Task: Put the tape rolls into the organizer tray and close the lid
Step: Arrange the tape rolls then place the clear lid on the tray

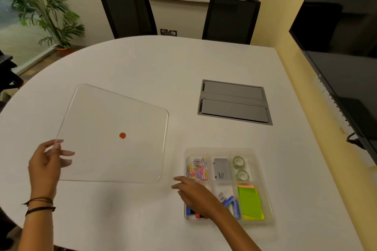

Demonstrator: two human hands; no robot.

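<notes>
Two clear tape rolls (pixel 238 162) (pixel 242 175) lie one behind the other in the back right compartment of the clear organizer tray (pixel 263 181) at the table's near right. The clear lid (pixel 114 128), with a red dot near its middle, is to the left of the tray, tilted. My left hand (pixel 46 167) pinches the lid's near left corner. My right hand (pixel 195 195) hovers over the tray's left side with fingers spread toward the lid, holding nothing.
The tray also holds coloured paper clips (pixel 197 168), a grey card box (pixel 222 169), green sticky notes (pixel 250 203) and blue items (pixel 231 201). A grey cable hatch (pixel 234 101) sits in the white table. Two black chairs stand behind; a monitor (pixel 346 36) hangs at right.
</notes>
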